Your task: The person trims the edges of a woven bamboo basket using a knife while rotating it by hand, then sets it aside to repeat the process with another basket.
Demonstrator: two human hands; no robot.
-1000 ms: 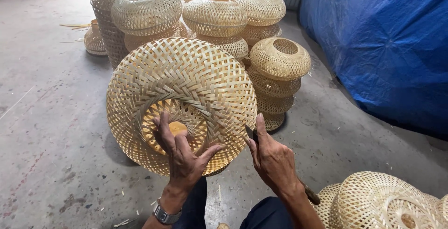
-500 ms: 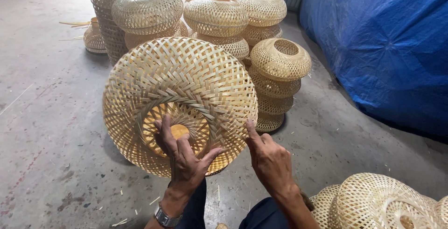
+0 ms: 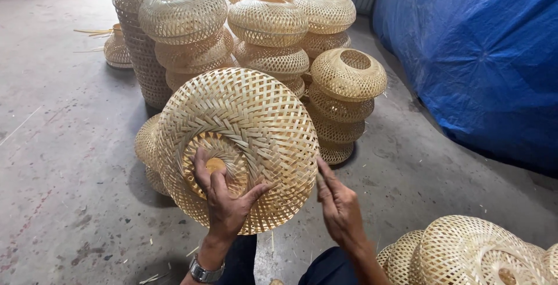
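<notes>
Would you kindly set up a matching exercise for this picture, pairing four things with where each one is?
Things:
1. left hand
2. right hand
3. blue tarp
4. wristwatch

Places:
A. along the right side of the floor
B. on the left wrist, at the bottom edge
C. spread on the sunken middle of the woven basket
D. at the basket's right rim

Pairs: 1-C, 2-D, 3-A, 4-B
</notes>
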